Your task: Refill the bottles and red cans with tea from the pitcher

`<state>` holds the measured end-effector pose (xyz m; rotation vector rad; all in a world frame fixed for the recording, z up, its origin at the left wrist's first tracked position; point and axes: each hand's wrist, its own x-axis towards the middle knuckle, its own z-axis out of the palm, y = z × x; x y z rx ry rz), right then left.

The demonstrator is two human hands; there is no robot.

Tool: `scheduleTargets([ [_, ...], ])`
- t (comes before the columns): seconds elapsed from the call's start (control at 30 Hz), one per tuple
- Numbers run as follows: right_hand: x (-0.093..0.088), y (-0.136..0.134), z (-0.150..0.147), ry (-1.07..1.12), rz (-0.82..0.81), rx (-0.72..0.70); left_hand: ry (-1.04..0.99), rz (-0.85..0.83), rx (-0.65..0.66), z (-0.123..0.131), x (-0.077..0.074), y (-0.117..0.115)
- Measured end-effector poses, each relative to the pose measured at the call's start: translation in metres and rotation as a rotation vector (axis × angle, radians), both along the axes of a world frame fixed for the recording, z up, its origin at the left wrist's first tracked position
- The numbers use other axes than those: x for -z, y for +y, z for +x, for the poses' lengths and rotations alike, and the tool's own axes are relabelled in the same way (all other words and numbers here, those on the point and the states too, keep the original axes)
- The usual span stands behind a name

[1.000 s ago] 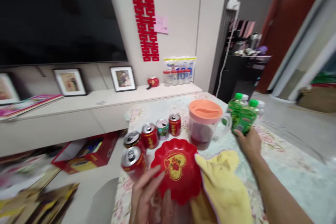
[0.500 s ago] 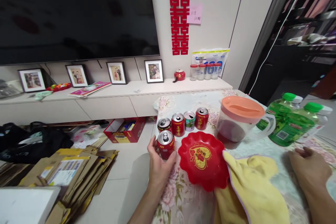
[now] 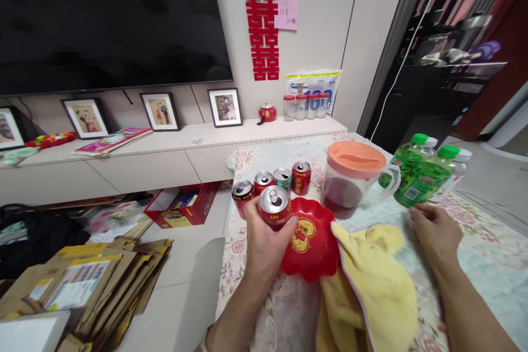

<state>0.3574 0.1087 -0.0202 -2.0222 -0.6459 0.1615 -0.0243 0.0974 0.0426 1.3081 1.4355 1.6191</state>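
My left hand [image 3: 266, 239] is wrapped round a red drink can [image 3: 275, 208], its silver top and pull tab facing me, held over the left edge of a red scalloped plate [image 3: 311, 261]. Behind it stand a dark-topped red can [image 3: 243, 192], another red can [image 3: 263, 180], a green can [image 3: 282, 179] and a red can with yellow lettering [image 3: 301, 179]. My right hand [image 3: 437, 231] rests on the table with its fingers curled in, close to the green-capped bottles [image 3: 427, 179]; nothing shows in it.
A clear pitcher [image 3: 342, 192] with an orange lid and dark liquid stands behind the plate. A yellow cloth [image 3: 379, 280] lies right of the plate on the flowered tablecloth [image 3: 237, 280]. Flattened cardboard [image 3: 94, 280] and a red box [image 3: 181, 209] sit on the floor at left.
My left hand has lifted the red can from beside the plate and moved it right, over the plate's edge. My right hand has come nearer the green bottles. The view has shifted right.
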Motion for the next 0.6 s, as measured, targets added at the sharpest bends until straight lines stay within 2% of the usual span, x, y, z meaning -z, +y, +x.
scheduleTargets([
  [0.1,-0.003,-0.002,-0.013,0.096,0.097,-0.127,-0.059,-0.122,0.092,0.026,-0.002,0.012],
  [0.2,-0.009,-0.008,-0.023,0.211,0.115,-0.345,-0.033,-0.192,0.087,0.04,0.008,0.017],
  [0.33,-0.02,-0.024,-0.037,0.39,-0.037,-0.746,-0.016,-0.172,0.105,0.041,0.025,0.016],
  [0.43,-0.027,-0.033,-0.045,0.481,-0.14,-0.951,-0.015,-0.181,0.106,0.036,0.034,0.016],
  [0.53,-0.027,-0.034,-0.046,0.516,-0.156,-1.014,-0.021,-0.191,0.102,0.034,0.042,0.016],
  [0.6,-0.026,-0.031,-0.044,0.498,-0.101,-0.96,-0.026,-0.193,0.105,0.035,0.047,0.016],
])
